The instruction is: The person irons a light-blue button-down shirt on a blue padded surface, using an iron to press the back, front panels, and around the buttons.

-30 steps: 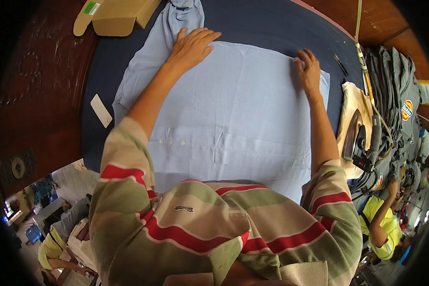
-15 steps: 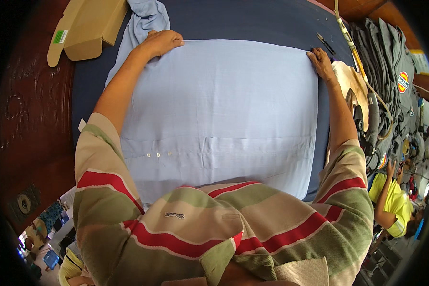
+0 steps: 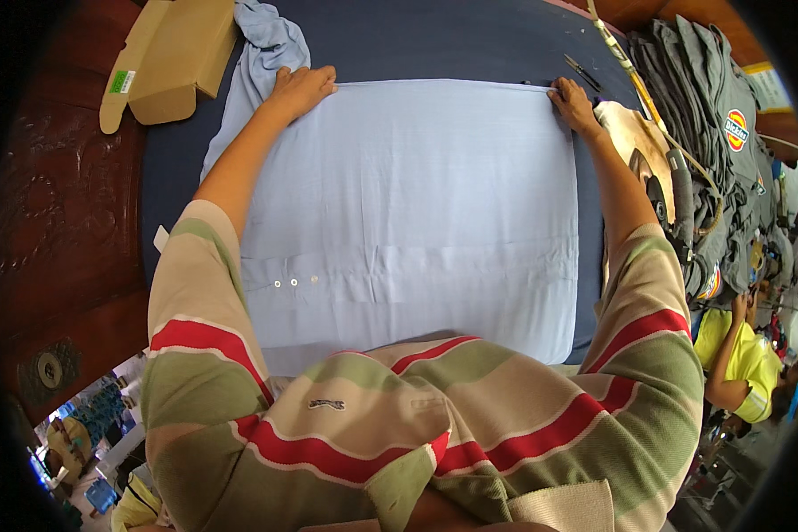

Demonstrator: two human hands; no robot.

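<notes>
The blue shirt (image 3: 434, 177) lies spread on the dark tabletop (image 3: 434, 43) in front of me, its 3 white buttons (image 3: 293, 282) on its near left part. A second ago both my hands were over the shirt, with the left fingers spread; now both are at its far edge. My left hand (image 3: 301, 94) rests at the far left, fingers bent together beside the bunched blue cloth (image 3: 273, 43); I cannot tell whether they pinch the fabric. My right hand (image 3: 575, 105) has its fingers curled at the far right corner; there too, a real grip is more than I can tell. The far edge now runs almost straight between my hands, so I judge the upper panel squared and flat, though small creases remain around the middle, nearer me. Beyond the shirt's left side sits a cardboard box (image 3: 186, 62); to its right stands an iron (image 3: 654, 193).
</notes>
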